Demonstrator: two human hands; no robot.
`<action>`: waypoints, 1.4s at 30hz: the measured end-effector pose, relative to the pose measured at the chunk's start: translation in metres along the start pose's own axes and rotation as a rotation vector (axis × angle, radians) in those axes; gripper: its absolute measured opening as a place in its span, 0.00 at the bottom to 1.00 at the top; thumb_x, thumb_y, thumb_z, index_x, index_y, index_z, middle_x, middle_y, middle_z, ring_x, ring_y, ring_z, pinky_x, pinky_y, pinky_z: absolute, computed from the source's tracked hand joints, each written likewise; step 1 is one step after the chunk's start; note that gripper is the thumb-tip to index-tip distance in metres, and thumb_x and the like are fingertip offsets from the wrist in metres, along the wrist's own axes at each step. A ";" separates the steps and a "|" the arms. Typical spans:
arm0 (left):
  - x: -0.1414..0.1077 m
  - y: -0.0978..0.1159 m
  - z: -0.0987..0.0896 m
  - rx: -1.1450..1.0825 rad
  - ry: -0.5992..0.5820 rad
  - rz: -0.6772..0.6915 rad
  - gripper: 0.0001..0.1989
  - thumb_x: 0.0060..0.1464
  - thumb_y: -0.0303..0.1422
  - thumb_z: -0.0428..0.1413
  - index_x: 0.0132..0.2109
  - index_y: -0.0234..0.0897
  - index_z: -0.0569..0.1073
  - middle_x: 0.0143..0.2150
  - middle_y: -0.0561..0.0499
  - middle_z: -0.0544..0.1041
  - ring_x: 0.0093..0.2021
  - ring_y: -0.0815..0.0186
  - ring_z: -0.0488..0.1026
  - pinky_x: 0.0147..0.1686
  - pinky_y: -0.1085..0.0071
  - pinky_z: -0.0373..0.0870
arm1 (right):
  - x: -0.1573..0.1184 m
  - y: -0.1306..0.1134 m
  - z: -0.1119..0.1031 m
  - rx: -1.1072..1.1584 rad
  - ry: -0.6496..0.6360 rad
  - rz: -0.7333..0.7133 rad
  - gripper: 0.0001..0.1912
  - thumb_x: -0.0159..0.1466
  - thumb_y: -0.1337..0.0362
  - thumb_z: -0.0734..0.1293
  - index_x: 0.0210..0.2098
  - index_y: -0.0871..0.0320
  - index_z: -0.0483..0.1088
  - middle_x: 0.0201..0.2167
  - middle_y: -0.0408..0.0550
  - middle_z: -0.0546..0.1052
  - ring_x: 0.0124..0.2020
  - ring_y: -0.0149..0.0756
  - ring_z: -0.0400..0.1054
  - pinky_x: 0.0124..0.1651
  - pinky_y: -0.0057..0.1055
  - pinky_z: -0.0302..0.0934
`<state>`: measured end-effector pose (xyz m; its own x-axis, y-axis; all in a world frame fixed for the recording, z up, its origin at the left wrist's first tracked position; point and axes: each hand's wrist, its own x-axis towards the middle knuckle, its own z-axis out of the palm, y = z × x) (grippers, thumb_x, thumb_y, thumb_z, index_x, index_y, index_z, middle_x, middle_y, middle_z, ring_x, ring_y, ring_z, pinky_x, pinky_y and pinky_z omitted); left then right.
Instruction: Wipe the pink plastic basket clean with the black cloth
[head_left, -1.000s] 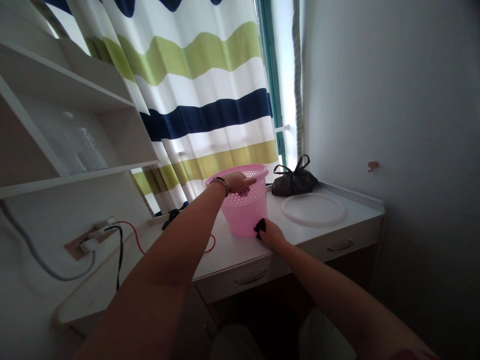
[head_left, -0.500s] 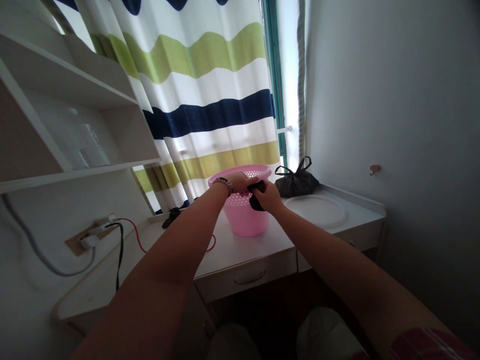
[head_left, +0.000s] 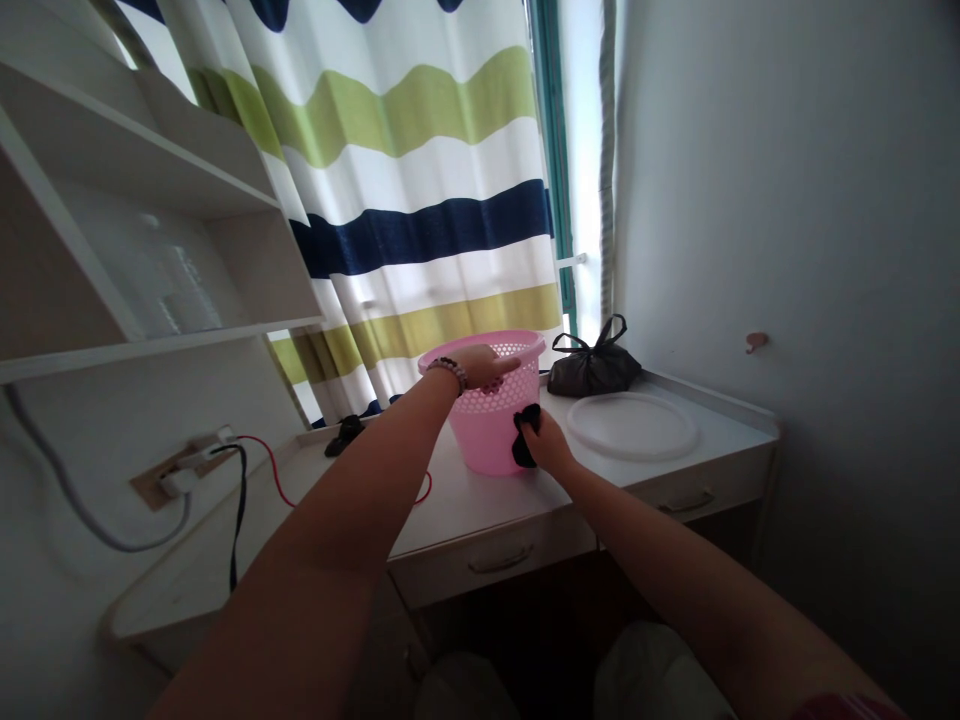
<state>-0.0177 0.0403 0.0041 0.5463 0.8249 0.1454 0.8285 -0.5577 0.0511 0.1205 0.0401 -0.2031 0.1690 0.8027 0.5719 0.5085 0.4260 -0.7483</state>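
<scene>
A pink plastic basket (head_left: 486, 445) with a perforated upper wall stands upright on the white desk. My left hand (head_left: 478, 367), a beaded bracelet at its wrist, is closed over the basket's near rim with one finger stretched to the right. Its other fingers are partly hidden. Lower down, in front of the basket's right side, my right hand (head_left: 551, 445) grips a small black cloth (head_left: 525, 450) that is bunched up and hangs a little below the fingers. Whether the cloth touches the basket I cannot tell.
A tied black plastic bag (head_left: 594, 370) and a round white lid (head_left: 632, 426) are on the desk (head_left: 480, 515) at right. Behind my left forearm lies a dark object (head_left: 345, 436). A red cable (head_left: 274, 465) and plugs (head_left: 180, 480) are at left, below a wall shelf (head_left: 172, 335).
My right hand has moved down and slightly right with the black cloth, away from my left hand. My left hand and the basket have stayed in place.
</scene>
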 end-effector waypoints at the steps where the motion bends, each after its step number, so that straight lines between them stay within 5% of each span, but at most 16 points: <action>1: 0.000 0.000 0.000 -0.001 0.003 -0.001 0.32 0.51 0.55 0.39 0.26 0.34 0.75 0.26 0.46 0.77 0.25 0.65 0.70 0.36 0.68 0.61 | -0.008 0.009 0.002 -0.016 -0.050 0.028 0.14 0.60 0.55 0.58 0.39 0.58 0.65 0.35 0.51 0.73 0.36 0.37 0.66 0.37 0.30 0.57; 6: 0.001 0.000 0.002 0.004 0.015 -0.004 0.32 0.50 0.56 0.40 0.24 0.35 0.75 0.25 0.47 0.77 0.25 0.65 0.70 0.36 0.67 0.60 | -0.029 0.041 0.005 -0.101 -0.261 0.089 0.13 0.57 0.57 0.64 0.39 0.56 0.66 0.35 0.49 0.74 0.36 0.38 0.67 0.37 0.29 0.57; 14: -0.004 0.007 0.001 -0.017 0.033 -0.061 0.31 0.49 0.57 0.41 0.25 0.35 0.75 0.23 0.46 0.75 0.26 0.64 0.69 0.35 0.67 0.61 | -0.020 0.043 0.002 -0.060 -0.282 0.033 0.13 0.58 0.55 0.62 0.37 0.57 0.67 0.35 0.48 0.74 0.35 0.37 0.67 0.36 0.30 0.57; 26: -0.002 -0.005 0.008 0.143 0.166 -0.041 0.34 0.51 0.57 0.37 0.24 0.33 0.73 0.23 0.45 0.73 0.25 0.64 0.67 0.32 0.66 0.56 | 0.047 -0.037 -0.036 -0.085 -0.085 -0.234 0.14 0.59 0.56 0.60 0.41 0.58 0.64 0.35 0.50 0.72 0.34 0.38 0.65 0.36 0.32 0.57; 30: -0.002 -0.007 0.008 0.124 0.167 -0.057 0.34 0.51 0.57 0.37 0.24 0.33 0.73 0.23 0.45 0.74 0.24 0.65 0.67 0.31 0.67 0.57 | 0.055 -0.048 -0.049 -0.181 -0.028 -0.302 0.16 0.59 0.60 0.60 0.45 0.58 0.60 0.36 0.52 0.72 0.36 0.42 0.65 0.38 0.33 0.55; 35: -0.003 -0.006 0.005 0.072 0.140 -0.059 0.35 0.49 0.59 0.38 0.26 0.33 0.74 0.24 0.45 0.74 0.25 0.64 0.68 0.32 0.68 0.58 | 0.039 -0.019 -0.036 -0.225 -0.047 -0.215 0.16 0.60 0.61 0.59 0.47 0.58 0.58 0.36 0.52 0.72 0.36 0.41 0.66 0.35 0.31 0.55; 42: -0.005 -0.004 0.003 0.030 0.107 -0.049 0.34 0.49 0.59 0.39 0.26 0.33 0.75 0.25 0.45 0.75 0.25 0.63 0.69 0.34 0.66 0.59 | -0.012 0.052 -0.007 -0.306 -0.323 0.000 0.14 0.56 0.63 0.63 0.43 0.57 0.62 0.36 0.50 0.73 0.34 0.37 0.66 0.33 0.28 0.53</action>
<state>-0.0235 0.0390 -0.0002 0.4902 0.8354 0.2484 0.8580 -0.5127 0.0309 0.1505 0.0499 -0.2464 -0.0784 0.9125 0.4015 0.7433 0.3219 -0.5864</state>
